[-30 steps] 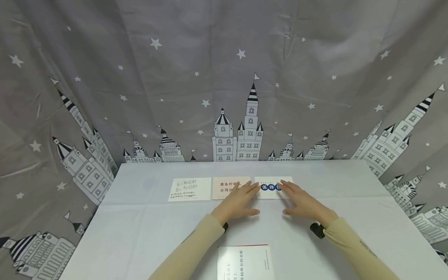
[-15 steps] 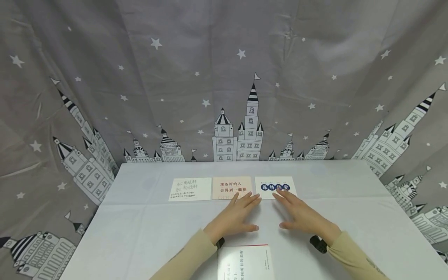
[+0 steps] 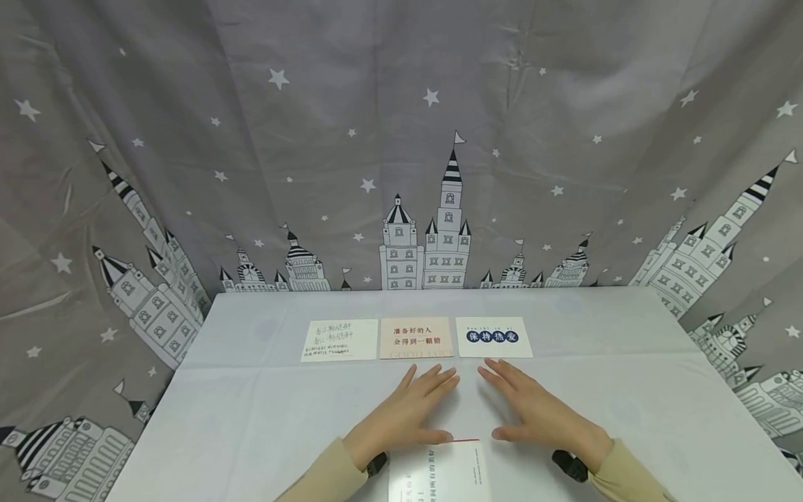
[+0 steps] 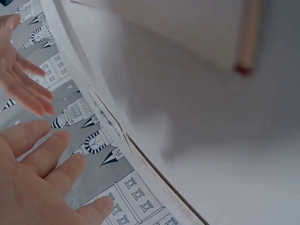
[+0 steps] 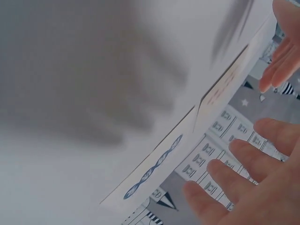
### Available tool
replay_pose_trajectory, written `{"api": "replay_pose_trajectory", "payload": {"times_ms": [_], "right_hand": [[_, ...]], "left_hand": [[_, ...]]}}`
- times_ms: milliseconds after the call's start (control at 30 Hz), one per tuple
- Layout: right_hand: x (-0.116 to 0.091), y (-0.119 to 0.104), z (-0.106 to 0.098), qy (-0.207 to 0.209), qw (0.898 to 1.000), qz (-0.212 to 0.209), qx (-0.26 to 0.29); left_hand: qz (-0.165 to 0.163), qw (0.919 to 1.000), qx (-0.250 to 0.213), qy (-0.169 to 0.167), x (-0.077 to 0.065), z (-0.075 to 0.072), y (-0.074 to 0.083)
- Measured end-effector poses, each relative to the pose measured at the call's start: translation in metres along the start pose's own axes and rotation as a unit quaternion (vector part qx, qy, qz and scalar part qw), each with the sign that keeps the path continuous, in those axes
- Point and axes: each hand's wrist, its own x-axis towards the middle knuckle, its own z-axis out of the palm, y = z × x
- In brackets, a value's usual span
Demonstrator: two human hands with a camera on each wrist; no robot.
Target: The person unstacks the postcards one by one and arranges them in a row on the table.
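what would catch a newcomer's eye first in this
Probably the grey curtain with castles and stars, filling the background behind the white table. Next come the left hand and right hand, fingers spread, just nearer the wearer than a row of three cards. A book sits at the head view's bottom edge.

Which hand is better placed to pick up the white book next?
The left hand, probably: in the head view its thumb overlaps the far edge of the white book, while the right hand is off to the book's right. Both are empty, so the advantage looks slight.
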Motion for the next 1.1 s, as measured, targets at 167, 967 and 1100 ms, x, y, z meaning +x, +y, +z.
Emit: {"api": "replay_pose_trajectory", "payload": {"times_ms": [167,967,1100], "right_hand": [[-0.005,-0.011,0.004,-0.019,1.0,0.01,0.006],[-0.036,-0.042,0.041,0.003,1.0,-0.022,0.004],[-0.037,-0.044,0.051,0.03,0.999,-0.036,-0.021]], "left_hand": [[-0.005,0.9998,-0.02,-0.003,-0.017,-0.002,0.002],[-0.052,0.9948,-0.078,-0.039,-0.082,0.003,0.012],[-0.045,0.9963,-0.065,-0.034,-0.086,0.009,0.013]]}}
